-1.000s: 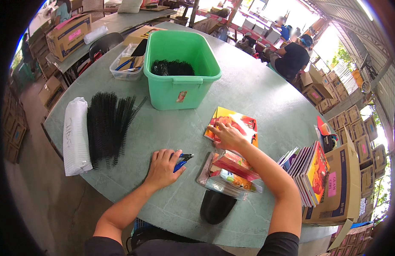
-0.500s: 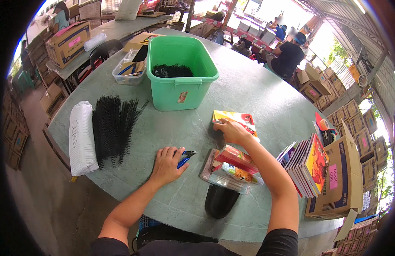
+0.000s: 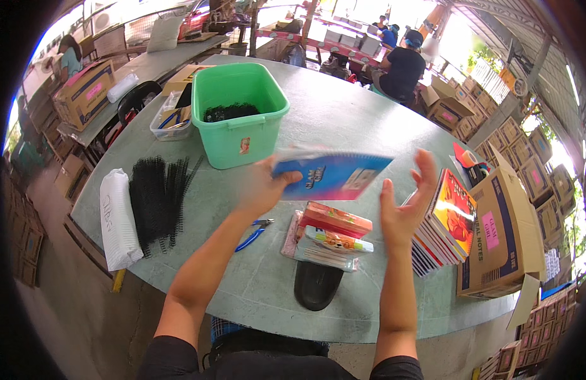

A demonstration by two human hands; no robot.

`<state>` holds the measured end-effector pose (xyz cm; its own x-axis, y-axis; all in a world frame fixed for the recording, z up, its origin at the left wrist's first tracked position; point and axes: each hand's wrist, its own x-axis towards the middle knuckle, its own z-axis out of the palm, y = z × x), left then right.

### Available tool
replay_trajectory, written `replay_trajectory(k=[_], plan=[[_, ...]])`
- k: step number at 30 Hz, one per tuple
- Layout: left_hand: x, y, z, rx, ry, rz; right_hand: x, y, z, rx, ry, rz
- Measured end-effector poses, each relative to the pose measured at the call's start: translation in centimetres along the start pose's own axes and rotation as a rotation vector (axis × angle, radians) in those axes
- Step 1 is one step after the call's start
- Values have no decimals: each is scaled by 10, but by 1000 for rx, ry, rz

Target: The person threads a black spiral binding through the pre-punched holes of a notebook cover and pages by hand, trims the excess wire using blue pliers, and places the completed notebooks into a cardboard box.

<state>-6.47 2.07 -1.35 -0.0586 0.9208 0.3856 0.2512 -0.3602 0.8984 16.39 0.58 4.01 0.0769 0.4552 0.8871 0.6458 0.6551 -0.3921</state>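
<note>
A blue notebook point(image 3: 337, 172) with a pink lower edge is held above the table by my left hand point(image 3: 261, 189), its thumb across the cover. The hand is partly blurred. My right hand point(image 3: 407, 206) is raised just right of the notebook, fingers apart and holding nothing. Beneath the notebook lie wrapped packs point(image 3: 336, 218) on a flat bundle, with a black rounded object point(image 3: 318, 286) in front. Blue-handled cutting pliers point(image 3: 250, 239) rest on the table near my left forearm. Right of my right hand stands a stack of spiral notebooks point(image 3: 456, 218) with orange covers.
A green bin point(image 3: 239, 142) holding black coils stands at the back, beside a clear tray point(image 3: 172, 132) of tools. Black spiral coils point(image 3: 159, 202) and a white wrapped roll point(image 3: 119, 218) lie at left. A cardboard box point(image 3: 505, 237) stands at right. A person point(image 3: 404, 73) sits beyond the table.
The notebook has come up off the table and is now in my left hand, which let go of the pliers. My right hand has left the notebook and moved right, open.
</note>
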Motion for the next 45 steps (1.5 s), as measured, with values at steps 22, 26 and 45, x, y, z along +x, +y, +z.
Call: replay_trajectory(k=[22,26,45], plan=[[-38,-23,-53,517,-216,-129,-86,54,-11,454,61,686],[-79,-90,-130,1154,40,-584,-87,54,7,506,-33,825],[-77,-3,-129,-31,579,88,-60,-19,47,-119,-664,-83]])
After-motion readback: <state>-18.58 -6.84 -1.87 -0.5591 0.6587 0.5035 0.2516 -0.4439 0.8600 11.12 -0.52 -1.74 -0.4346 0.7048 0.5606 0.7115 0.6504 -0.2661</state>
